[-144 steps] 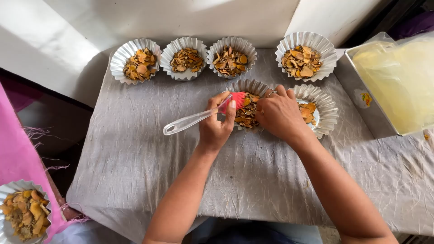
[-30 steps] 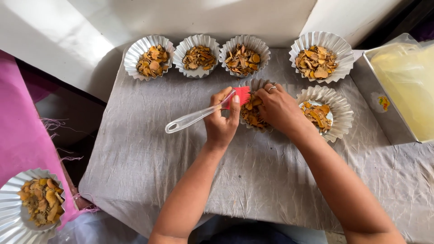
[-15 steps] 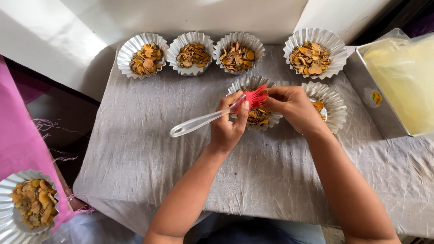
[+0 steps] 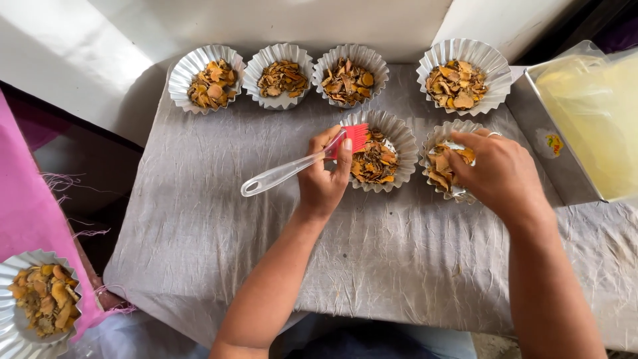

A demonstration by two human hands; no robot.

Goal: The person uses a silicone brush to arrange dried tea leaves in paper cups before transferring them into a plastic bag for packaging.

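On the grey crinkled cloth that covers the table [image 4: 199, 226], six fluted foil cups of dried orange-brown chips stand in two rows, four along the far edge and two nearer the person. The left hand [image 4: 322, 179] is closed around a brush [image 4: 312, 159], gripping the clear plastic handle close to its red bristle head, which rests over the rim of the middle foil cup [image 4: 380, 156]; the long looped end of the handle sticks out free to the left. The right hand [image 4: 495, 173] lies curled over the right foil cup [image 4: 446, 163], fingertips pinching its near wall and touching the chips inside. The cups look thin and very light, so their pleated walls would likely crumple under a firm squeeze and tip if lifted by one edge; holding the rim lightly from both sides seems safest. The chips appear dry, brittle and loose. The brush looks stiff in the handle and soft in the bristles. A metal tray [image 4: 551, 159] lined with yellowish plastic sits at the right, and another filled foil cup [image 4: 16, 332] sits low at the left.
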